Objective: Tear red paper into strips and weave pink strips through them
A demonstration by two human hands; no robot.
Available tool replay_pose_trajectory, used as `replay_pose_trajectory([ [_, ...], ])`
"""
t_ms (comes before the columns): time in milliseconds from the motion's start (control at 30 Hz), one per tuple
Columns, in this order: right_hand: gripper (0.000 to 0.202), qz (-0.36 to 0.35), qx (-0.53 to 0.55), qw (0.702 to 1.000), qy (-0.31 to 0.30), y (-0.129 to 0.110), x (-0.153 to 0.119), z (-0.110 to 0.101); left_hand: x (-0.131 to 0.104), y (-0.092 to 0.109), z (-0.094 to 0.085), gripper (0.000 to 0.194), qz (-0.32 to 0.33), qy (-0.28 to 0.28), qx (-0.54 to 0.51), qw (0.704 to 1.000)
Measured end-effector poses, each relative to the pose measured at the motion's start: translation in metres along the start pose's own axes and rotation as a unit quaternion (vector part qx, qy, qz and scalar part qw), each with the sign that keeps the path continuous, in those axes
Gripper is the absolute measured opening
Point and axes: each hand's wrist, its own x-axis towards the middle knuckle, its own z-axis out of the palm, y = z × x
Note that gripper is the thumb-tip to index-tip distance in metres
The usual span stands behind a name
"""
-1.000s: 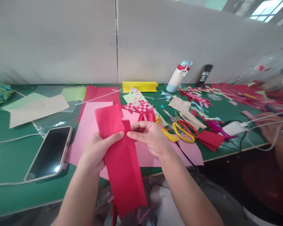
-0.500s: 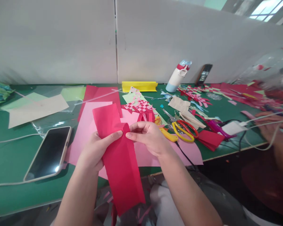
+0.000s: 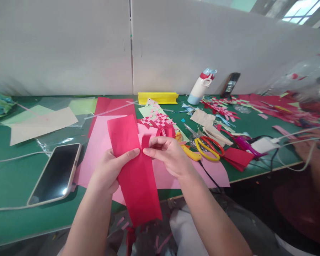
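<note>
A long, bright red paper sheet (image 3: pixel 140 188) is held up at the centre of the frame, its lower end hanging past the front edge of the green worktop (image 3: pixel 13 227). The left hand (image 3: pixel 113 169) is clamped on its left side, thumb flat on the face and fingers tucked behind. The right hand (image 3: pixel 162 151) pinches a narrow red strip (image 3: pixel 145 141) at the sheet's right edge, thumb and forefinger closed together on it. Above the thumbs the strip stands apart from the wider part; lower down the two look joined.

The paper should be very light and fairly crisp — stiff enough to stand up above the grip, yet easy to crease or tear. Grip is unlikely to be a problem; a ragged edge is the likelier fault. The best hold is a flat pinch close to the parting, one hand on each side, with the loose lower end left unstrained.

Behind it lies a pale pink paper sheet (image 3: pixel 96 153) — to the right are scissors with yellow and red loop handles (image 3: pixel 206 147).
</note>
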Motion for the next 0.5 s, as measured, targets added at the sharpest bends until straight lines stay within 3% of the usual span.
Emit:
replay_pose_trajectory([
  [500,0.018,0.009,-0.029,1.0,-0.004,0.0,-0.0015,-0.0014,-0.0017,0.003,0.0013,0.039,-0.014,0.019,0.032,0.999],
])
